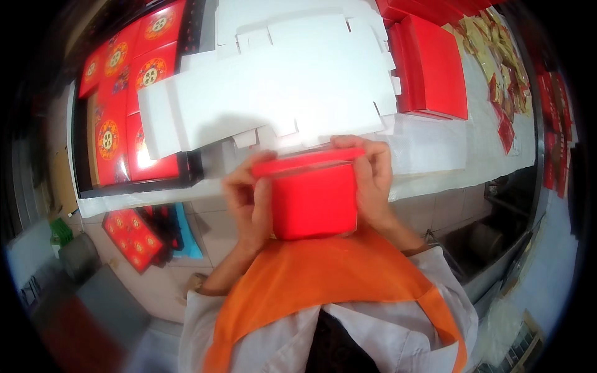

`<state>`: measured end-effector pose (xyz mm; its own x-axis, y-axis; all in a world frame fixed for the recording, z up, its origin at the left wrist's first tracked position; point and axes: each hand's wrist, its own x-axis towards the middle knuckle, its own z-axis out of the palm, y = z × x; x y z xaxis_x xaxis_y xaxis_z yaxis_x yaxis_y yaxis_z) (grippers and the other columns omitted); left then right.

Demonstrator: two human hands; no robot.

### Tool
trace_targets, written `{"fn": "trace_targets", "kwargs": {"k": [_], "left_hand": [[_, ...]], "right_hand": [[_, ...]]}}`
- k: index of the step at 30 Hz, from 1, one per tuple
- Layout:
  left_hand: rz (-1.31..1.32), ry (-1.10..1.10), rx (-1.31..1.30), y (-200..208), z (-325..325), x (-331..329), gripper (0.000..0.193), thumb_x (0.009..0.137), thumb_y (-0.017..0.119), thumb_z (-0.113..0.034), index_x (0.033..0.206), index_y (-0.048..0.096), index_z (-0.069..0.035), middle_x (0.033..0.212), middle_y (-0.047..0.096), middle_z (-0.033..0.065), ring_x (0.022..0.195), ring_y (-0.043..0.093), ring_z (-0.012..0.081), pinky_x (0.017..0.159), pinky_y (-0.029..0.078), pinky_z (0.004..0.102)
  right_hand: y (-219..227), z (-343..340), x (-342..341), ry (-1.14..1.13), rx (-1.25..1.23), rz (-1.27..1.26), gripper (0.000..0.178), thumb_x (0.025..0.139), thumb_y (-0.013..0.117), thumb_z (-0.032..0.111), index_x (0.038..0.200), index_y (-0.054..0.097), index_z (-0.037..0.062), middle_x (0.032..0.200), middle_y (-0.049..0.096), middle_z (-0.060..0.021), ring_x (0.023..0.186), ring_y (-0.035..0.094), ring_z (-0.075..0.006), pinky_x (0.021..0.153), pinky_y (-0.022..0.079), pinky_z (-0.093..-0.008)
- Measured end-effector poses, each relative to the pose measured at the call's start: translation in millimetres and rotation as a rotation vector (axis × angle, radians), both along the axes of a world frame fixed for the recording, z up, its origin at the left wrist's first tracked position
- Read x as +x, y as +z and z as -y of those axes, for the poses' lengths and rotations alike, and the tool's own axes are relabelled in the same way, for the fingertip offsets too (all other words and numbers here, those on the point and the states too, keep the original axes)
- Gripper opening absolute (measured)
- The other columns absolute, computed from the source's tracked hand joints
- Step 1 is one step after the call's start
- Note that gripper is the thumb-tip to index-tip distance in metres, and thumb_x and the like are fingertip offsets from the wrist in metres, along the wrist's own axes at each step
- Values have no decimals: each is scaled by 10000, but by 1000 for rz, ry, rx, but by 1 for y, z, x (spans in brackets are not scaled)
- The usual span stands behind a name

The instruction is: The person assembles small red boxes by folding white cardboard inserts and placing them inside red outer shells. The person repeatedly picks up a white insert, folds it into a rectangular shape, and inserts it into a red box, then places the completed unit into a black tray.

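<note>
Between my two hands is a red cardboard box (314, 202), held close against the front of my orange apron. A narrow red flap or edge runs across its far side, with a thin gap below it. My left hand (249, 196) grips the box's left side, thumb on the near face and fingers at the far corner. At the opposite side my right hand (373, 174) is closed on the right far corner, its fingers bent over the top edge. Just beyond the box lie flat white carton blanks (273, 93), stacked on the table.
On the left, a dark tray (140, 186) holds several red boxes with round printed emblems. Red boxes (435, 68) stand at the right, beside a heap of gold and red packets (497, 56). More printed red boxes (134, 239) sit lower, below the table's left edge.
</note>
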<state>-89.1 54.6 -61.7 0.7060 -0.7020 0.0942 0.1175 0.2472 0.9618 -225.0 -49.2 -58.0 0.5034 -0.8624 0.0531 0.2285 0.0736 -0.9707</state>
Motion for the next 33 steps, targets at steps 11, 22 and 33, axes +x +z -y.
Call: {"fn": "trace_targets", "kwargs": {"k": [11, 22, 33], "left_hand": [[184, -210, 217, 26, 12, 18, 184, 754, 584, 37, 914, 515, -23, 929, 531, 70, 862, 513, 156, 776, 408, 250], [190, -93, 208, -1, -5, 12, 50, 779, 548, 41, 761, 530, -1, 954, 574, 101, 898, 530, 171, 780, 406, 260], [626, -237, 289, 24, -4, 4, 256, 688, 698, -67, 689, 443, -44, 990, 565, 154, 888, 538, 274, 727, 446, 342]], "right_hand": [[15, 8, -1, 144, 77, -28, 133, 871, 418, 9, 1004, 422, 11, 985, 530, -123, 954, 503, -166, 865, 398, -301], [5, 4, -1, 184, 29, -118, 103, 891, 423, 41, 843, 506, 2, 999, 551, -96, 926, 503, -138, 839, 389, -259], [1, 1, -17, 183, -207, -208, 76, 812, 540, 57, 782, 544, -12, 1032, 555, -102, 959, 526, -189, 836, 410, -267]]}}
